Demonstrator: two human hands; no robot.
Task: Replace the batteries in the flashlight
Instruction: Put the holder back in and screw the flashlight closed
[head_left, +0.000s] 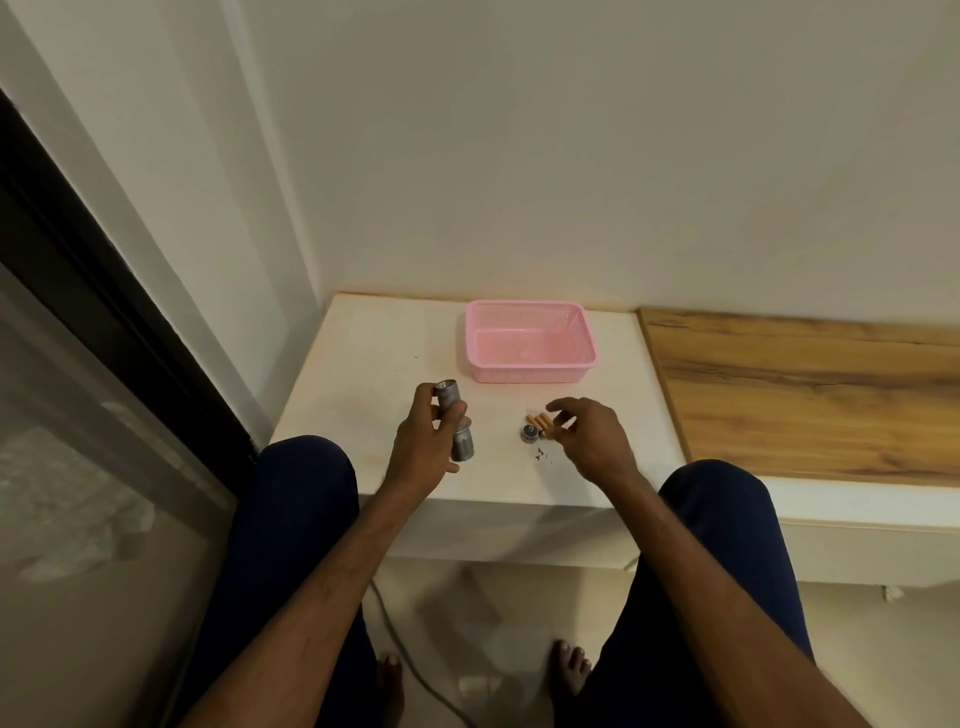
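Observation:
My left hand (423, 447) grips a silver flashlight (453, 423) around its body, open tail end pointing away from me and wider head toward me. The round tail cap (530, 433) lies on the white table (363, 374). Right behind the cap lie several orange batteries (540, 423) side by side. My right hand (589, 434) hovers just right of them, fingers spread, fingertips close above the batteries, holding nothing.
A pink mesh basket (530, 343) stands at the back of the table, near the wall. A small dark mark or bit (541, 455) lies by the front edge. A wooden ledge (805, 389) adjoins on the right. My knees press close to the table's front.

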